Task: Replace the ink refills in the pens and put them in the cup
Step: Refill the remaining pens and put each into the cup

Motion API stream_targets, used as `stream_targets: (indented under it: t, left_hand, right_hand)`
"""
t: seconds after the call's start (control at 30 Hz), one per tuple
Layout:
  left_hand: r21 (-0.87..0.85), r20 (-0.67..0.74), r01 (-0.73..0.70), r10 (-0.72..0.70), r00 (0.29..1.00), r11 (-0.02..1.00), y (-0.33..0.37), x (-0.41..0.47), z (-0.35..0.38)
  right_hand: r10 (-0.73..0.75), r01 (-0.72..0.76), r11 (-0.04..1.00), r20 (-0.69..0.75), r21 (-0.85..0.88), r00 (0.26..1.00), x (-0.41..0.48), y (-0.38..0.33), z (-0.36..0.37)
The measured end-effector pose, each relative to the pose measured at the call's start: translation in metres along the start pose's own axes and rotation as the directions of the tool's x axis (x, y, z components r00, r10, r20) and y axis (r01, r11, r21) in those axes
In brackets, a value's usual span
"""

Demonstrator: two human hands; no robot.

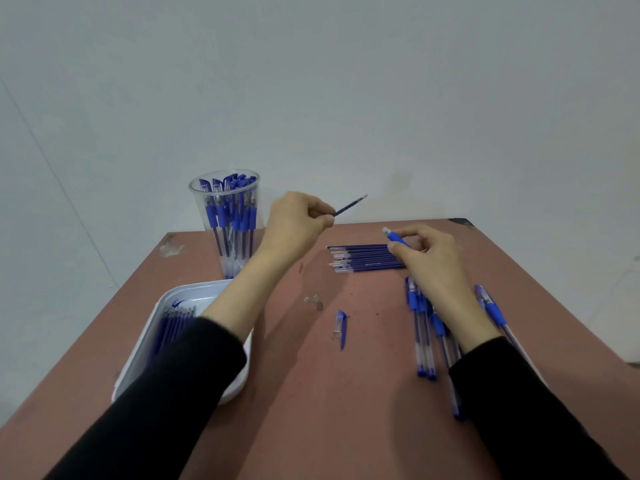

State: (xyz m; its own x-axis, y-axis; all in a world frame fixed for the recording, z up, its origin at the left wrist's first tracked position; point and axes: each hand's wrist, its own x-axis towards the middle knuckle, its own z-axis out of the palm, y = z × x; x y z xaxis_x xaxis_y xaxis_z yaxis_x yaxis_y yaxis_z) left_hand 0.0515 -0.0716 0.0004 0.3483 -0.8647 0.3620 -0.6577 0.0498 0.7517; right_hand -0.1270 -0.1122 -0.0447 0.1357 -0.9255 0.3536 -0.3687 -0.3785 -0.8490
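My left hand [298,221] pinches one end of a thin dark-blue ink refill [351,204], which points up and to the right above the table. My right hand [427,254] holds a pen barrel [396,237] with a blue grip, its open end toward the left. Below that hand lies a row of several refills [363,258]. A clear cup [231,220] at the back left stands full of blue pens. Several blue pens [424,327] lie under my right wrist. A blue cap [341,327] and a small pen tip piece [317,301] lie on the table between my arms.
A white tray [187,296] holding several refills sits at the left, partly under my left forearm. The reddish-brown table [311,393] ends at a pale wall behind. More pens [491,310] lie right of my right forearm, near the table's right edge.
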Motion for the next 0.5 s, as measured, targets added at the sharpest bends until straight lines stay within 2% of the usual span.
stream_targets:
  t: [0.07,0.2,0.5]
  left_hand:
    - [0.108,0.025,-0.024,0.021,0.999,0.994,0.0,0.022,0.012]
    - [0.212,0.151,-0.034,0.001,0.989,0.977,-0.01,0.051,0.051]
    - [0.346,0.284,-0.068,-0.035,0.958,0.936,-0.025,0.072,0.094]
  right_hand:
    - [0.003,-0.001,1.0,-0.049,0.027,0.999,0.002,0.001,-0.001]
    - [0.008,-0.001,0.998,-0.108,0.063,0.994,0.003,0.002,-0.005]
    - [0.028,-0.018,0.996,-0.109,0.092,0.994,0.005,0.005,-0.008]
